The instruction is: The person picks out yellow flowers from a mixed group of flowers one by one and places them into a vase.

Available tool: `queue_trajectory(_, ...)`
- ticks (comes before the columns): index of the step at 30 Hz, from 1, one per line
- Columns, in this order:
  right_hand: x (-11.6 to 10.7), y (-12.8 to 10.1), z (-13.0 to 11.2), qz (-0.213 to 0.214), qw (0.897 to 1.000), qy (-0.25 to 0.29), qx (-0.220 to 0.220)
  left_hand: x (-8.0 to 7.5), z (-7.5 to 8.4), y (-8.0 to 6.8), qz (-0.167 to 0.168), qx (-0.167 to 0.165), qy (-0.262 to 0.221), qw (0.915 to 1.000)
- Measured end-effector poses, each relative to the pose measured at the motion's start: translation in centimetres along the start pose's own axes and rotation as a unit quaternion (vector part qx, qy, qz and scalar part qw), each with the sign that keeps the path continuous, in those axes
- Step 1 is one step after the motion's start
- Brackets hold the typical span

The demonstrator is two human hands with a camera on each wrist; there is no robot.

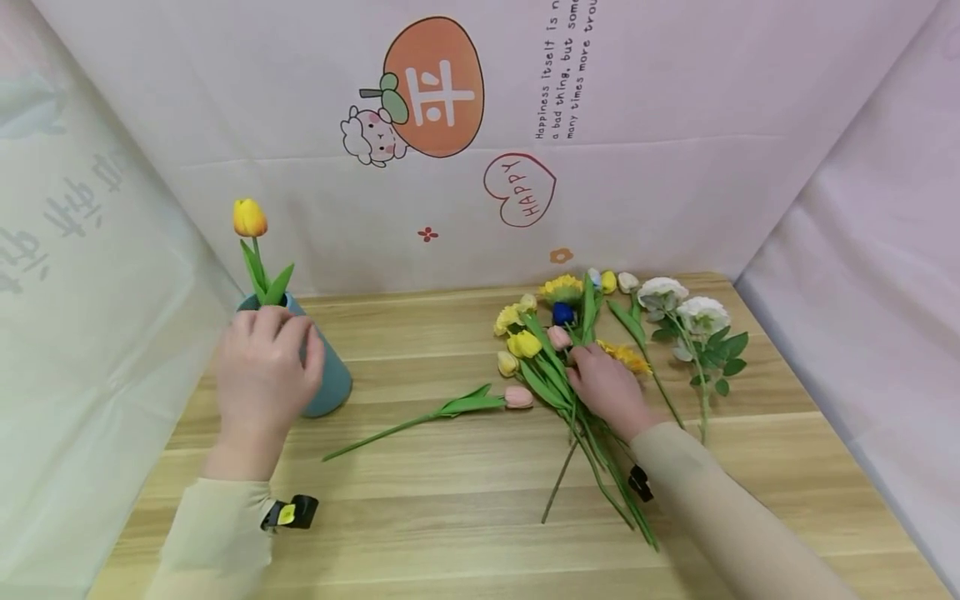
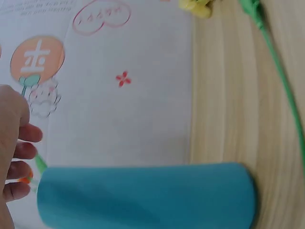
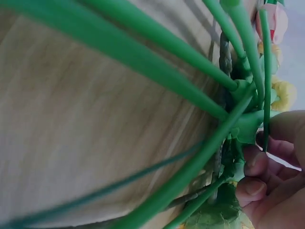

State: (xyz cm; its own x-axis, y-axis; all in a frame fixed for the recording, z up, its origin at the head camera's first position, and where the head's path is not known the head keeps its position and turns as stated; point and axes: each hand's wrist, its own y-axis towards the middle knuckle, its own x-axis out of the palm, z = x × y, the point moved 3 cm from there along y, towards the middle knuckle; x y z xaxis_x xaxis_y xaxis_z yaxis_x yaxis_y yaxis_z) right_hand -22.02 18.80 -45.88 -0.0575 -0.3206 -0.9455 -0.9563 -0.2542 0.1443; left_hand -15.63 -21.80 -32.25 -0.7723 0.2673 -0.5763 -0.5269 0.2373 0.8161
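Note:
In the head view, my left hand (image 1: 266, 358) is at the mouth of a blue vase (image 1: 330, 379), its fingers loosely bent with nothing seen between them. A yellow-orange tulip (image 1: 250, 218) stands upright in the vase. The left wrist view shows the fingers (image 2: 21, 169) beside the vase's rim. My right hand (image 1: 611, 387) reaches into a pile of artificial flowers, close to a pink tulip (image 1: 558, 337). Seen from the right wrist, its fingertips (image 3: 256, 186) are curled at a thin green stem (image 3: 267, 81) and pinch it; part of the grip is hidden.
A single pink tulip (image 1: 519, 397) lies between the vase and the pile. Yellow tulips (image 1: 524, 344), a blue bud (image 1: 562, 313) and sunflowers (image 1: 562, 289) make up the pile. White flowers (image 1: 703, 316) lie at the right. A printed white cloth (image 1: 300, 225) hangs behind the wooden table (image 1: 420, 517).

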Motion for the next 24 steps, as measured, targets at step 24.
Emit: queue_trajectory(24,-6.0,-3.3,4.1,0.096,0.995,0.025,0.016,7.3,4.7,-7.4,-0.293,-0.028,-0.033,0.9553)
